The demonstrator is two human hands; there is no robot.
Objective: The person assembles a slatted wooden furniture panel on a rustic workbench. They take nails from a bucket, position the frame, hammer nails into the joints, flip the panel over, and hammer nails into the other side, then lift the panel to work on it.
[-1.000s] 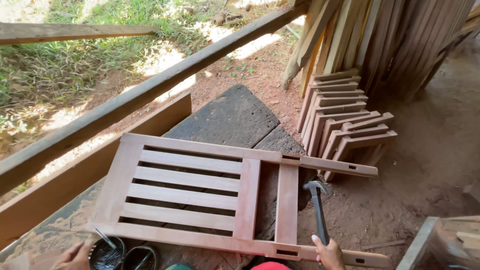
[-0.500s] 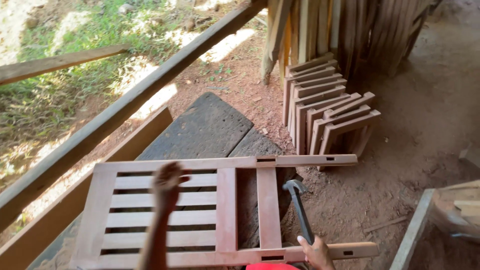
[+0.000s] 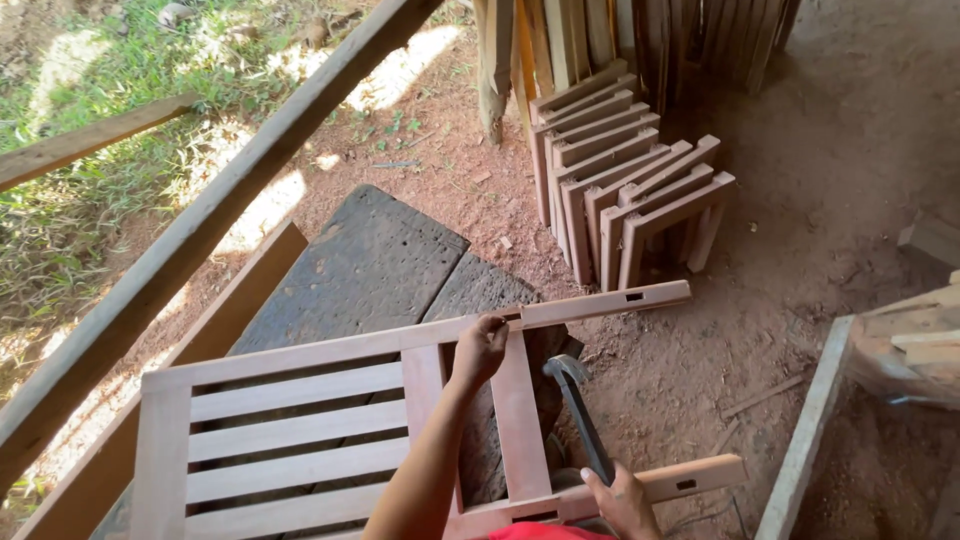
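Observation:
A slatted wooden frame (image 3: 300,430) lies flat on a dark worn workbench (image 3: 370,265). My left hand (image 3: 480,350) reaches across the frame and grips its far rail (image 3: 600,303), close to where an upright piece joins it. At the frame's near right corner my right hand (image 3: 622,498) holds a claw hammer (image 3: 578,415) by the handle, its head pointing away from me just right of the upright piece.
A stack of similar slatted frames (image 3: 625,190) leans on the dirt floor at the back, with long boards (image 3: 590,40) standing behind. A thick diagonal beam (image 3: 230,200) runs along the left. More timber (image 3: 900,350) lies at the right edge.
My left hand moved from the left, over the slats, to the far rail and took hold of it. The view shifted closer. The hammer stays in my right hand.

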